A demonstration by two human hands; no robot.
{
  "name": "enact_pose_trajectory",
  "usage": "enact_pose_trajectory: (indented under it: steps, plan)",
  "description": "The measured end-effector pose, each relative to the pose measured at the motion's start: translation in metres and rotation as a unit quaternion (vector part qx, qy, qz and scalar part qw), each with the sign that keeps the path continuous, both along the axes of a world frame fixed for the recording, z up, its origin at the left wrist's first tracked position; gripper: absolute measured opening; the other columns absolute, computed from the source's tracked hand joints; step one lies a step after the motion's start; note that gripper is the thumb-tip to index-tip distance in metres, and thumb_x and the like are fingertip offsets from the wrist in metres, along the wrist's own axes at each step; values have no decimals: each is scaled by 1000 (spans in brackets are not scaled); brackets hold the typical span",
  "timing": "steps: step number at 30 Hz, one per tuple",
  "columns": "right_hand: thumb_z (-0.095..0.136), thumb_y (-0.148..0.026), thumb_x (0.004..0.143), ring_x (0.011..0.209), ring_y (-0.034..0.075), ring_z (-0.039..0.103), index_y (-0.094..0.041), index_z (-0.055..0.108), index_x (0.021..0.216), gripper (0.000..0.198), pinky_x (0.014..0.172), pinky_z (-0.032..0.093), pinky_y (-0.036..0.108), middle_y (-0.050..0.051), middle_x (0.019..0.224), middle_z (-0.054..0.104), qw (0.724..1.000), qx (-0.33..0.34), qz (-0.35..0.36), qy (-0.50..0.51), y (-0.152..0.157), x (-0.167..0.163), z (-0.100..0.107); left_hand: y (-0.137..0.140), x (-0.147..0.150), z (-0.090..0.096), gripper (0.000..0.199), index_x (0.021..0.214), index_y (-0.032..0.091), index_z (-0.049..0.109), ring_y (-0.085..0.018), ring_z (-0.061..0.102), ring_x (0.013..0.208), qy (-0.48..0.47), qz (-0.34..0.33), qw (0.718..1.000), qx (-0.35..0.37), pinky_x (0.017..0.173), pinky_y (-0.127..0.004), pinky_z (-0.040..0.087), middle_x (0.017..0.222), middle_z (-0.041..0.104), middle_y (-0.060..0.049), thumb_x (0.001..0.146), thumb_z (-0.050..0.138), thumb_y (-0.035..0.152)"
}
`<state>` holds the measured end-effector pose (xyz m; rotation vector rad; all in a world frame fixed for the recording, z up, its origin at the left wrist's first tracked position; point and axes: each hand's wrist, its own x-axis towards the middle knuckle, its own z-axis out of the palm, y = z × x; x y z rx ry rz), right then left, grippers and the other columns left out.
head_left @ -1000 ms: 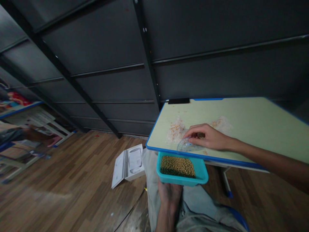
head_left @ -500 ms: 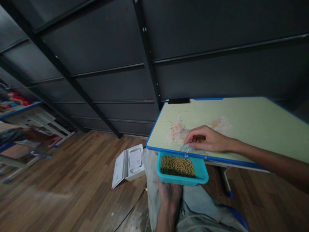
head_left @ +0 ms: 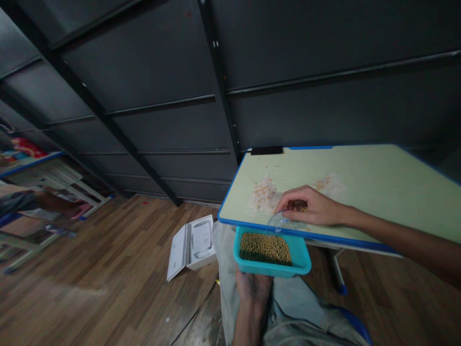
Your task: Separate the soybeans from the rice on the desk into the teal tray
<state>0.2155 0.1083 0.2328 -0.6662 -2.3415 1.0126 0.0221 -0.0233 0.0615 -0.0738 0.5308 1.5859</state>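
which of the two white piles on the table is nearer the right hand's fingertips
The left pile, near the left end of the table: it lies right beside the fingertips of the right hand. The other pile sits beyond that hand's back.

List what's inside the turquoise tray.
Small round beans cover most of the turquoise tray; its right end shows bare. Whatever lies beneath the beans is covered and can't be seen.

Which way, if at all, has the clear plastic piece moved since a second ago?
Yes: the clear plastic piece has shifted slightly outward, judged against the table's blue front edge, which it now overlaps more.
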Motion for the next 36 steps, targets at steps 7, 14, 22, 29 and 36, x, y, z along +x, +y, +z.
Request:
enact_pose_trajectory:
  steps: [7, 14, 22, 29, 36]
  plan:
    - [69, -24, 89, 71, 15, 64, -15, 76, 99, 15, 65, 50, 28, 5, 84, 74, 1000, 14, 2, -5, 1, 0, -1, 0, 1, 7, 40, 131, 26, 68, -28, 61, 132, 10, 5, 1000, -9, 112, -51, 49, 136, 71, -9, 96, 50, 23]
    - [67, -25, 90, 77, 18, 67, -14, 76, 101, 17, 69, 51, 31, 8, 88, 76, 999, 39, 15, -33, 1, 0, 1, -1, 2, 1, 40, 132, 25, 68, -29, 63, 130, 28, 10, 999, -13, 111, -50, 51, 137, 70, -10, 94, 55, 26]
    - [68, -26, 89, 78, 18, 67, -16, 76, 100, 16, 70, 51, 31, 7, 90, 77, 999, 11, 22, -32, -1, 1, 3, 0, 3, -7, 38, 130, 26, 69, -28, 62, 130, 18, 18, 1000, -4, 112, -51, 49, 137, 70, -8, 94, 55, 22]
    - [69, -26, 89, 74, 17, 65, -16, 76, 100, 17, 67, 50, 30, 7, 87, 75, 999, 11, 24, -29, 0, 2, 2, 3, 3, -13, 34, 124, 26, 72, -29, 61, 131, 11, 14, 1000, 20, 114, -51, 48, 136, 71, -8, 95, 56, 24]
    - [69, -28, 90, 74, 17, 66, -16, 76, 101, 17, 67, 50, 31, 7, 88, 76, 999, 17, 31, -26, -1, 1, 3, 3, 4, -10, 37, 130, 24, 69, -27, 63, 129, 25, 13, 999, 18, 111, -48, 50, 137, 70, -9, 95, 55, 25]
